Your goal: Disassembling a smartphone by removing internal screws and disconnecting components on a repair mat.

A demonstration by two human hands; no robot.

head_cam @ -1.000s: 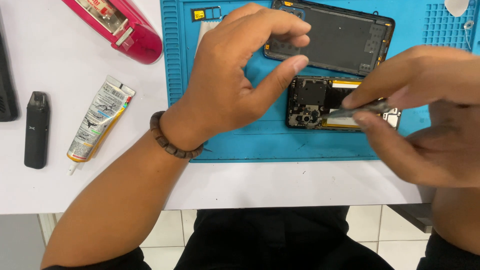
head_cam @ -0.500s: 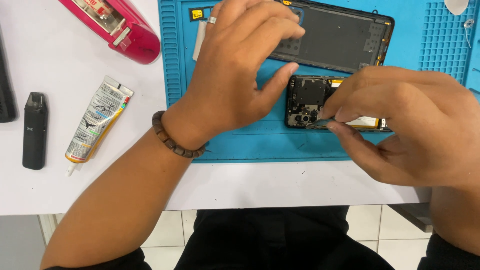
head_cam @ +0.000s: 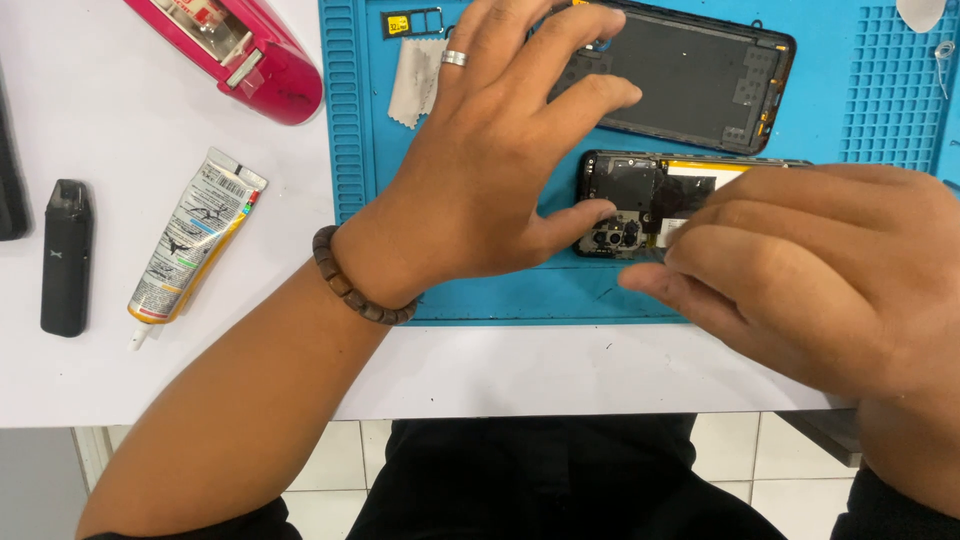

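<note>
Two hands work an opened phone [head_cam: 650,205] lying on the blue mat [head_cam: 870,110]. Left hand [head_cam: 500,170] is spread, thumb steadying the phone's camera end. Right hand [head_cam: 810,270] has fingertips pinched at its lower edge; what they pinch is hidden. Light, level pressure seems wise.
</note>
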